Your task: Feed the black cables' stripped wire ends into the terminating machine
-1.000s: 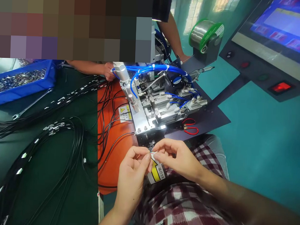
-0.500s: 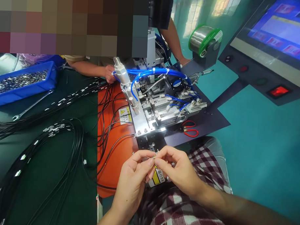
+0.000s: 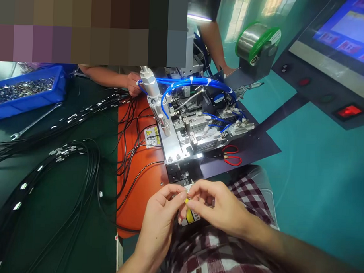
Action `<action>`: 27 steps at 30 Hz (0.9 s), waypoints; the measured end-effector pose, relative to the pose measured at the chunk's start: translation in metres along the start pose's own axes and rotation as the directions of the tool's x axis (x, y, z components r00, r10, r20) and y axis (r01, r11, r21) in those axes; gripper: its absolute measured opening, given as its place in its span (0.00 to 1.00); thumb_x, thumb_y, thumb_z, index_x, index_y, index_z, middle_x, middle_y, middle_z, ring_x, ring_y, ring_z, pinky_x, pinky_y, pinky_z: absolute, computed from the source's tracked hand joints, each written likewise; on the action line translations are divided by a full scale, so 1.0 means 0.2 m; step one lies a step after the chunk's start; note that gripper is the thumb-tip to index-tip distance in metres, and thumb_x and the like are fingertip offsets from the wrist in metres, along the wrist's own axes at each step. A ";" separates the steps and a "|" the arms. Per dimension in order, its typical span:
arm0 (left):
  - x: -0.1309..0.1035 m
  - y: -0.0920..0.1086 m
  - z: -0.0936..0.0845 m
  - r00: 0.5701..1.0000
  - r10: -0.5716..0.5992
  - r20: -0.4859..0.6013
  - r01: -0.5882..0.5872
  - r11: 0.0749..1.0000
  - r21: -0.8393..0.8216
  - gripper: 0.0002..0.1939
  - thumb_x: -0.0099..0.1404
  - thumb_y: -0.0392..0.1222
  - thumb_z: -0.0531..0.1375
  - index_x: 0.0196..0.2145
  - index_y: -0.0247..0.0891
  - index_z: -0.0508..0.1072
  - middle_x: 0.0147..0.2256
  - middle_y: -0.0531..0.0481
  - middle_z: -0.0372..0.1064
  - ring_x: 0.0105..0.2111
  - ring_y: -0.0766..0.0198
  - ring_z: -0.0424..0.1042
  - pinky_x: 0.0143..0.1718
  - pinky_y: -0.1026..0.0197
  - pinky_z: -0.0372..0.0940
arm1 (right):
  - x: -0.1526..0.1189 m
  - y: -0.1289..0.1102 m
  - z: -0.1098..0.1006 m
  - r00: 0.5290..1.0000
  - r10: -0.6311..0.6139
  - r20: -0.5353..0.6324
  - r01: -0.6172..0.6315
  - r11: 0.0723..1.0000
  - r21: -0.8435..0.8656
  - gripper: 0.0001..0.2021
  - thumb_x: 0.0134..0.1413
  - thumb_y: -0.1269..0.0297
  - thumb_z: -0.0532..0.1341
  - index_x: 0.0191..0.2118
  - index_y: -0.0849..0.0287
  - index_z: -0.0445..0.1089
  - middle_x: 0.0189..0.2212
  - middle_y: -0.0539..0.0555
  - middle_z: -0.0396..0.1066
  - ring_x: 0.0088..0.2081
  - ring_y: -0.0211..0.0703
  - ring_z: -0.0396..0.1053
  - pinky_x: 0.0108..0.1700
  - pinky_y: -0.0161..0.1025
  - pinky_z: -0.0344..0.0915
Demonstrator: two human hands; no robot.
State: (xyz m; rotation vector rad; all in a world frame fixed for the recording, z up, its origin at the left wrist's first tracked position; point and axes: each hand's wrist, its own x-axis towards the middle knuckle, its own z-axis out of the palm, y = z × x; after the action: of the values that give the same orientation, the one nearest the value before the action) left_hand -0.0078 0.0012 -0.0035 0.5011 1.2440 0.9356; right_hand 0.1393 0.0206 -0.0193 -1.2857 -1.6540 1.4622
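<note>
Since the earlier frame, the right hand's thumb has drawn slightly off the forefinger. Glossy black cables point(image 3: 93, 165) loop across the green counter point(image 3: 57, 188). The left hand point(image 3: 160, 213) has a narrow grip on a thin wire point(image 3: 188, 191), probably light, bendable, best pinched near its end; whether the right hand point(image 3: 224, 207) also holds it, I cannot tell.

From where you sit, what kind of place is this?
It looks like a workshop or small factory. There's a metal machine with blue tubes, a blue bin full of small shiny metal pieces, and bundles of black cables on the green table.
</note>
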 end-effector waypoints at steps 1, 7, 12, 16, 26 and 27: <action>0.00 0.00 0.00 1.000 0.000 0.001 0.000 1.000 0.019 0.09 0.56 0.43 0.65 0.29 0.34 0.71 0.16 0.56 0.61 0.19 0.72 0.56 0.23 0.68 0.52 | 0.00 0.00 -0.02 1.000 0.011 -0.005 -0.011 1.000 0.004 0.04 0.51 0.66 0.62 0.34 0.60 0.71 0.26 0.49 0.71 0.24 0.34 0.64 0.28 0.32 0.60; -0.01 -0.01 0.00 1.000 0.013 -0.007 -0.012 0.999 0.052 0.11 0.55 0.44 0.66 0.29 0.34 0.72 0.17 0.58 0.58 0.19 0.73 0.53 0.22 0.68 0.49 | 0.01 0.00 -0.03 0.997 0.030 -0.072 -0.022 0.995 0.100 0.06 0.51 0.63 0.63 0.33 0.61 0.71 0.24 0.48 0.68 0.23 0.32 0.61 0.25 0.31 0.58; -0.01 0.00 0.00 1.000 -0.003 -0.006 0.003 0.999 0.043 0.11 0.54 0.44 0.67 0.28 0.34 0.71 0.17 0.58 0.58 0.19 0.73 0.53 0.22 0.67 0.48 | 0.02 0.00 0.00 0.994 0.057 -0.092 -0.043 0.987 0.153 0.04 0.51 0.65 0.62 0.31 0.61 0.71 0.22 0.47 0.66 0.23 0.33 0.59 0.24 0.31 0.56; 0.00 0.00 0.01 1.000 -0.009 0.003 0.009 0.999 0.046 0.11 0.54 0.43 0.66 0.28 0.34 0.71 0.17 0.58 0.58 0.19 0.73 0.53 0.22 0.67 0.49 | 0.02 0.01 -0.01 0.992 0.095 -0.080 -0.077 0.977 0.197 0.05 0.51 0.65 0.62 0.29 0.61 0.70 0.21 0.47 0.63 0.23 0.33 0.58 0.24 0.31 0.55; -0.01 -0.01 0.00 0.994 -0.070 0.080 0.077 0.993 -0.090 0.07 0.58 0.41 0.63 0.30 0.36 0.69 0.16 0.58 0.57 0.19 0.73 0.53 0.23 0.68 0.49 | 0.03 0.01 0.01 0.981 0.181 0.072 -0.195 0.898 0.394 0.12 0.51 0.57 0.61 0.29 0.61 0.65 0.20 0.45 0.58 0.20 0.31 0.52 0.21 0.30 0.49; -0.01 -0.01 0.00 0.995 -0.067 0.075 0.073 0.994 -0.081 0.07 0.58 0.41 0.63 0.29 0.35 0.69 0.16 0.58 0.57 0.19 0.73 0.52 0.23 0.68 0.49 | 0.03 0.01 0.01 0.984 0.171 0.057 -0.180 0.914 0.363 0.11 0.51 0.58 0.61 0.30 0.61 0.65 0.20 0.45 0.58 0.21 0.31 0.52 0.21 0.30 0.49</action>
State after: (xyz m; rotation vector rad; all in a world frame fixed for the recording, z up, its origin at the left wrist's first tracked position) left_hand -0.0067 -0.0006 -0.0032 0.4189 1.1451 0.8993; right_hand 0.1368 0.0259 -0.0233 -1.2277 -1.2220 1.8001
